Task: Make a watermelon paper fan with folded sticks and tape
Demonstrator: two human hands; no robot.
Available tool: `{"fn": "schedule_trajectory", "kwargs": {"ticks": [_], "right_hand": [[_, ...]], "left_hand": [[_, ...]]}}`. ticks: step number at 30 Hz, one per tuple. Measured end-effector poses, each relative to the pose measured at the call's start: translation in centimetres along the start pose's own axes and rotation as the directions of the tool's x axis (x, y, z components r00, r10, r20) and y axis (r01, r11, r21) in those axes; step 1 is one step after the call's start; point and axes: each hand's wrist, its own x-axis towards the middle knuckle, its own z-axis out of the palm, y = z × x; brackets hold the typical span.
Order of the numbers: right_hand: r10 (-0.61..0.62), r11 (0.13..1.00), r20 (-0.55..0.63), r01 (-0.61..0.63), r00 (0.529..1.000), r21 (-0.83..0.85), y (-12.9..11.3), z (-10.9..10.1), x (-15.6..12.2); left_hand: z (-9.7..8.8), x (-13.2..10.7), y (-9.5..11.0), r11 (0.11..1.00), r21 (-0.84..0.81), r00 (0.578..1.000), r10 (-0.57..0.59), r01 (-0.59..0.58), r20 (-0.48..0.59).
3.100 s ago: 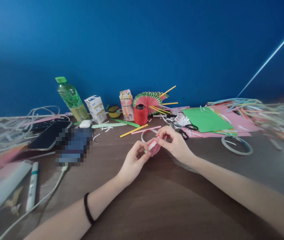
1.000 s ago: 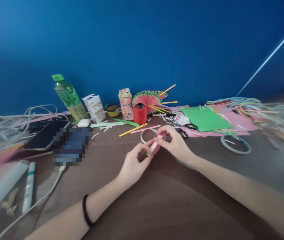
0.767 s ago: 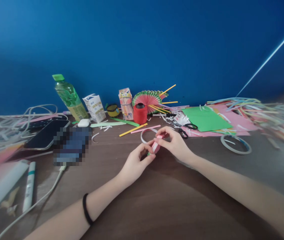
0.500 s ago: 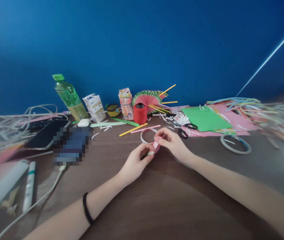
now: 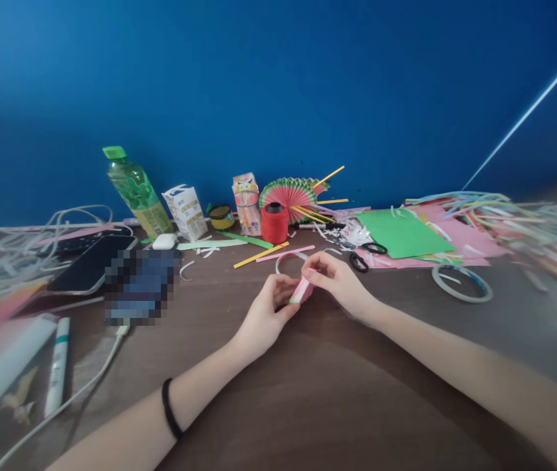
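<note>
Between both hands is a small pleated piece of pink paper with a white strip along its top face and a green end. My left hand pinches its near, green end between thumb and fingers. At the far end, my right hand grips it with thumb and fingertips. Just behind the hands lies a roll of tape, partly hidden by them. A pink paper strip and a yellow strip rest beyond it.
Along the blue wall stand a green bottle, a white carton, a red thread spool and a pink-green paper fan. Green paper and another tape roll lie right; phones and a marker left.
The left fingers have shifted slightly on the folded paper, so more of its white strip shows. The right hand stays almost where it was.
</note>
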Motion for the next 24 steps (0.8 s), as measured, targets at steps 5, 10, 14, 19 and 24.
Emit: {"fn": "schedule_trajectory", "kwargs": {"ticks": [5, 10, 14, 19, 24], "right_hand": [[0.019, 0.998, -0.016, -0.018, 1.000, 0.061, -0.2, 0.1, -0.1], [0.041, 0.980, 0.011, -0.042, 0.999, 0.193, -0.9, 0.5, -0.5], [0.059, 0.974, 0.018, -0.061, 0.998, 0.219, -1.1, 0.8, -0.7], [0.036, 0.966, 0.125, -0.067, 0.991, 0.251, -0.5, 0.6, -0.6], [-0.008, 0.949, 0.202, -0.056, 0.979, 0.310, -0.4, 0.5, -0.6]], "left_hand": [[0.1, 0.1, 0.1, 1.000, 0.016, 1.000, -0.001, 0.001, -0.001], [0.0, -0.1, 0.2, 0.999, 0.041, 1.000, 0.014, -0.014, -0.009], [-0.1, -0.3, 0.4, 0.994, 0.101, 0.999, 0.037, -0.041, 0.039], [-0.1, -0.3, 0.6, 0.996, 0.078, 0.999, 0.040, -0.042, 0.033], [-0.1, -0.3, 0.5, 0.986, 0.145, 0.997, 0.081, -0.077, -0.018]]}}
